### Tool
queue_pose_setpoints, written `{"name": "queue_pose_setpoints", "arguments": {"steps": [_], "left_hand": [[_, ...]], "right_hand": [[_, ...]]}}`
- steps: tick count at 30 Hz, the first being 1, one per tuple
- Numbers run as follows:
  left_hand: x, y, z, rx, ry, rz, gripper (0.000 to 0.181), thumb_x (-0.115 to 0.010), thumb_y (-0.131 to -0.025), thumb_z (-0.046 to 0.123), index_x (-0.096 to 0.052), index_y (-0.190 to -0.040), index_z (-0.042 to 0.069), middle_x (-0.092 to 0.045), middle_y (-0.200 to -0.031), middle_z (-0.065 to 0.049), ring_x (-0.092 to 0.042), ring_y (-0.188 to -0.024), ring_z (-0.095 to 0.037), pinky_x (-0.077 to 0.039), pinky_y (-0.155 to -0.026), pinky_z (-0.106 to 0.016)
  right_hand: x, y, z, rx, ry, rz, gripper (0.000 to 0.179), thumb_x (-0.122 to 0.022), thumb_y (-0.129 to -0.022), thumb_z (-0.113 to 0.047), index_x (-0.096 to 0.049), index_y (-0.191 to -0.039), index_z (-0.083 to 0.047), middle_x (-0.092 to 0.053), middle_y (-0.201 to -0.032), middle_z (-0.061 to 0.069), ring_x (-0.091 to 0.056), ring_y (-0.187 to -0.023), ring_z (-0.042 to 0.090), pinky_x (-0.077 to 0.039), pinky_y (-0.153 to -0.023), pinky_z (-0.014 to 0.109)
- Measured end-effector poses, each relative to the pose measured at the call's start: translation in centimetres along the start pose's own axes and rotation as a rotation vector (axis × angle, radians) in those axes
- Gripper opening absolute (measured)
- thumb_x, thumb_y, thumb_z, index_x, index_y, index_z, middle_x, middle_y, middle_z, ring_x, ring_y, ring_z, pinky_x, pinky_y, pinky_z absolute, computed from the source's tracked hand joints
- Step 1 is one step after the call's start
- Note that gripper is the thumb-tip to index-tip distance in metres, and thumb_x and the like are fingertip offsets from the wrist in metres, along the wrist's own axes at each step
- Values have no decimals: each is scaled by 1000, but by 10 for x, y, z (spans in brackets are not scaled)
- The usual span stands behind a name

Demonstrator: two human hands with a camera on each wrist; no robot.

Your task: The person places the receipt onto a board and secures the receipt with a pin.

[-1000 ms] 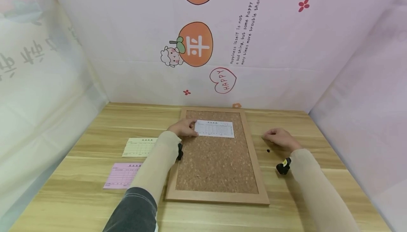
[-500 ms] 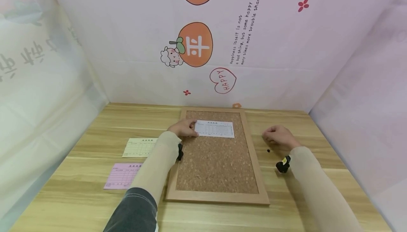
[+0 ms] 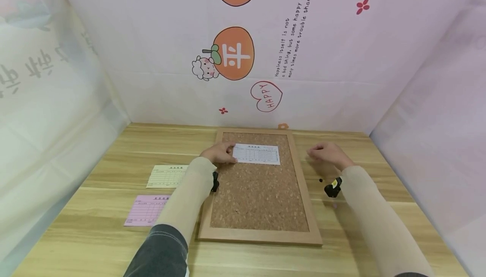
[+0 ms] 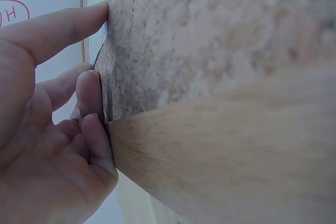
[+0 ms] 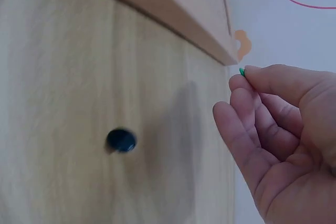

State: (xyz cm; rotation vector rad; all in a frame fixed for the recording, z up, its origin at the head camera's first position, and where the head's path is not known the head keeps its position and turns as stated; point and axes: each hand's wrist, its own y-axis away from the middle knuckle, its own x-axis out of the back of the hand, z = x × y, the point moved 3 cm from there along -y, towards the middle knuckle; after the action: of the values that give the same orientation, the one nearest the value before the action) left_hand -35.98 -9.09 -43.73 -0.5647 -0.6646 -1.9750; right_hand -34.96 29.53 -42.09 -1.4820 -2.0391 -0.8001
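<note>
A cork board in a light wooden frame lies on the wooden table. On its upper part rests a white printed form. My left hand presses the form's left edge, thumb at the lower corner and a finger at the upper one; in the left wrist view other fingertips lie at the board's frame. To the right of the board, my right hand is raised above the table, pinching a small green thumbtack between thumb and forefinger, mostly hidden by them. A dark thumbtack lies on the table below it.
Left of the board lie a yellow form and a pink form, both partly covered by the left sleeve. A printed cloth wall rises behind the table. A tiny pink speck shows near the right wrist camera.
My right hand has moved a little left and up, toward the board, with the green thumbtack. The left hand and the white form have stayed in place.
</note>
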Motion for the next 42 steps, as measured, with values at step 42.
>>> {"name": "queue_pose_setpoints", "arguments": {"steps": [42], "left_hand": [[0, 1, 1, -1, -32, 3, 73, -72, -91, 11, -35, -154, 0, -44, -88, -4, -42, -72, -15, -36, -60, -25]], "right_hand": [[-79, -74, -71, -19, -388, -53, 32, -57, -102, -9, -60, -125, 14, -62, -90, 9, -60, -78, 13, -56, -73, 27]]}}
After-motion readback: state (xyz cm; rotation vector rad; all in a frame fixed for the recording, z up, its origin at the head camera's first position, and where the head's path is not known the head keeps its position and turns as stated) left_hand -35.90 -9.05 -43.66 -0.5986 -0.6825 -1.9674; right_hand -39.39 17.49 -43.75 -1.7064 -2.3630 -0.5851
